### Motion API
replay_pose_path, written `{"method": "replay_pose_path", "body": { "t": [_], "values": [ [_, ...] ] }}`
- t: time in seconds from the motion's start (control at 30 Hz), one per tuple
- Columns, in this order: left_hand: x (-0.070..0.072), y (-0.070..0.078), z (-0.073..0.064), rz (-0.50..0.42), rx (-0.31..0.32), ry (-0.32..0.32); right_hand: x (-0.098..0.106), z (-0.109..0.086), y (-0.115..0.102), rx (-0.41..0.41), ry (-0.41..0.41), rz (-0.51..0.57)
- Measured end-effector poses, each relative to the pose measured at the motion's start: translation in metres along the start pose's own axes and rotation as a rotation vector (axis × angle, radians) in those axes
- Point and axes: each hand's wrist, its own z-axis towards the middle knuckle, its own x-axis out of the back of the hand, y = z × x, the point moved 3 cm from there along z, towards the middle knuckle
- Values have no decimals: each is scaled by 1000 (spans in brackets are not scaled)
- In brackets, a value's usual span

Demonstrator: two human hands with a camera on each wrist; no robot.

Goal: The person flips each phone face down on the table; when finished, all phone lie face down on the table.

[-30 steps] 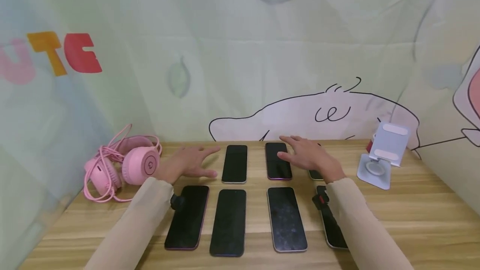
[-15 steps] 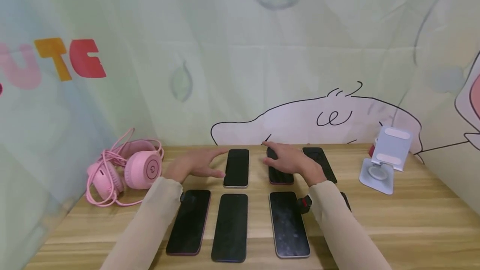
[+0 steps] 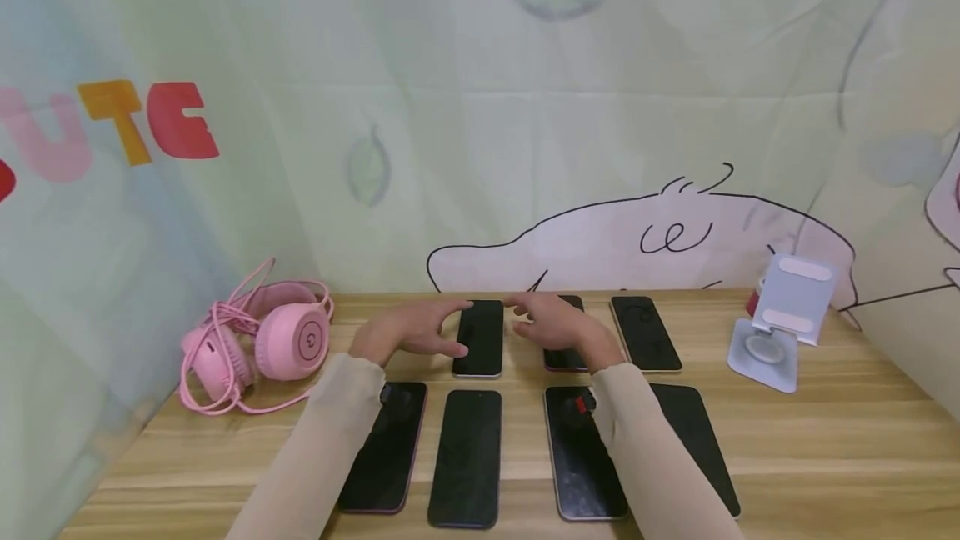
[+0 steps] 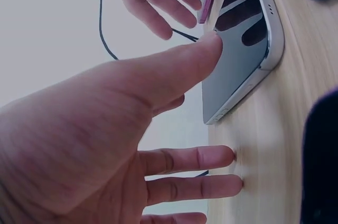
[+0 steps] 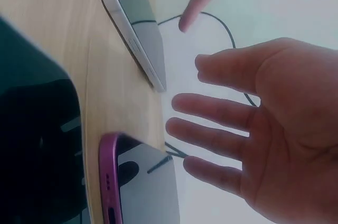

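My left hand (image 3: 412, 328) hovers at the left side of a silver-edged smartphone (image 3: 487, 336) in the back row, its thumb and forefinger spread at that phone's edge. In the left wrist view the thumb overlaps the phone's dark screen (image 4: 232, 71); whether it touches is unclear. My right hand (image 3: 555, 325) is above a purple-edged smartphone (image 3: 562, 361), partly hiding it. Its fingers point left towards the silver-edged phone and appear apart from it in the right wrist view. Neither hand grips anything. A third back-row smartphone (image 3: 647, 336) lies to the right.
Several more phones lie face up in a front row, among them a dark one (image 3: 467, 461); the forearms partly cover others. Pink headphones (image 3: 292, 344) with a coiled cable sit at left. A pale blue folding stand (image 3: 791, 298) is at right. A printed curtain (image 3: 450, 107) hangs behind the wooden table.
My right hand has moved left from the purple-edged phone's right side, uncovering the right back phone. My left hand has shifted right, up to the silver-edged phone.
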Motion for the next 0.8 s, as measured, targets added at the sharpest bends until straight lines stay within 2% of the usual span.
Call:
{"method": "replay_pose_path", "body": {
  "t": [0.23,0.53,0.8],
  "values": [
    [-4,5,4,-17,-20,7,-2,0,1,22,-32,51],
    [-5,15,5,20,26,-6,-2,-2,1,-16,-100,139],
    [-13,16,10,76,-17,2,-8,-2,-1,17,-142,145]
  ]
}}
